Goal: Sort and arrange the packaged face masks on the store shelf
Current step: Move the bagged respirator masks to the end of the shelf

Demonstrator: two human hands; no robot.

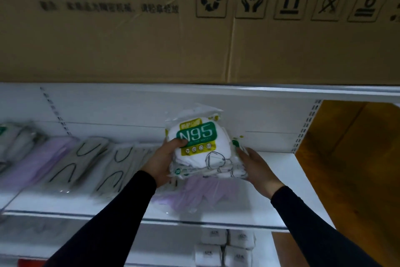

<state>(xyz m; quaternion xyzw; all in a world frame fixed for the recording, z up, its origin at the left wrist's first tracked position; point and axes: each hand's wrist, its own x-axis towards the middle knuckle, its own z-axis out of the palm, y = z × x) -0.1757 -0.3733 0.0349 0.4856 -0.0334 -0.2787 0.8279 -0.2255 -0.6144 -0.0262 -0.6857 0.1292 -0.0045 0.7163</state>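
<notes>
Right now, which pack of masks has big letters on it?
The white N95 pack held up in both hands. Its green label reads N95; the purple and grey packs lying on the shelf show no big letters.

dim light; white shelf (270,191), cardboard box (129,45) above

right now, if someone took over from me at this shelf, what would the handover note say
Left hand: grips the left edge of the N95 packs, thumb on the front label.
Right hand: supports the right and lower side of the same packs.
The packs are held as a small stack above the white shelf, not set down.
A lilac pack lies on the shelf right under them.
Done: a row of lilac and clear-wrapped packs already lies across the left of the shelf.
Left: place the N95 stack, probably in the bare space at the right, then tidy the loose lilac pack.
</notes>
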